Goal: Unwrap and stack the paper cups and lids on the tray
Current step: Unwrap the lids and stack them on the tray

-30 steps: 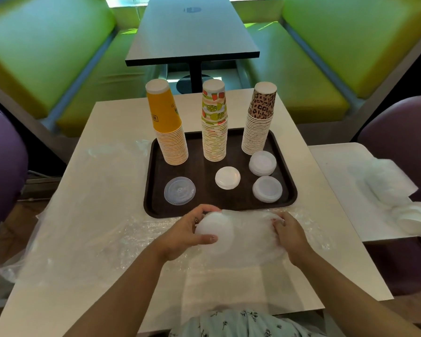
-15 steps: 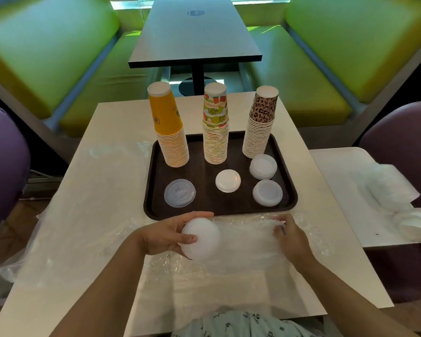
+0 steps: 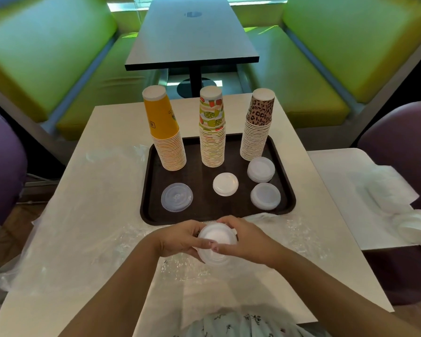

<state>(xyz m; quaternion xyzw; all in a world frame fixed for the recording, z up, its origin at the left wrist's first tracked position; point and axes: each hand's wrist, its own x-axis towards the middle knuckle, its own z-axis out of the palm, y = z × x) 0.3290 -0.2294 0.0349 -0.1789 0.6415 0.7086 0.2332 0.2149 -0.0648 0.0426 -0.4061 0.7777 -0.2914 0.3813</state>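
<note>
Two hands meet just in front of the tray [image 3: 148, 190], at its near edge, and both hold one stack of white lids [image 3: 216, 244] between them. The left hand [image 3: 180, 239] curls round the stack's left side, and the right hand [image 3: 243, 239] curls round its right side, thumbs lying across the top lid. How many lids the stack has cannot be told, since the fingers cover its sides.

On the tray, along its far edge, stand three upside-down columns of paper cups: yellow cups [image 3: 165, 132] at the left, fruit-print cups [image 3: 212, 132] in the middle, leopard-print cups [image 3: 256, 127] at the right. Nearer on the tray lie a clear lid [image 3: 177, 197] at the left, a white lid [image 3: 225, 184] in the middle, and two translucent lid piles [image 3: 265, 196] at the right.

Crumpled clear plastic wrap [image 3: 82, 239] spreads over the tabletop [image 3: 326, 276] left of and in front of the tray.
</note>
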